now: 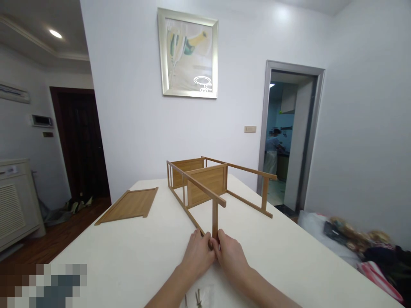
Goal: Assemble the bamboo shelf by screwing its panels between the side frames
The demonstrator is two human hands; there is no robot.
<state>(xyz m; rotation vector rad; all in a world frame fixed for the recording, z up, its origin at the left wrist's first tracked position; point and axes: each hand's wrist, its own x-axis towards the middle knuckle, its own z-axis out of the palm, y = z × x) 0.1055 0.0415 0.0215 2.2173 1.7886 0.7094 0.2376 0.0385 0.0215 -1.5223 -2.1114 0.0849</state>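
Note:
A wooden shelf frame lies on its side on the white table, two slatted-end panels standing upright between its side frames. My left hand is closed around the near end of its lower left rail. Against it, at the foot of the short crosspiece, my right hand is closed too, the thumbs nearly meeting. Whether a small part sits between the fingertips is hidden. Close to my wrists lie several screws by a clear plastic bag.
A loose wooden shelf panel lies flat on the table's left side. Behind the table stands a wall with a framed picture. A person is in the room beyond the doorway. Clothes and bags are piled at right.

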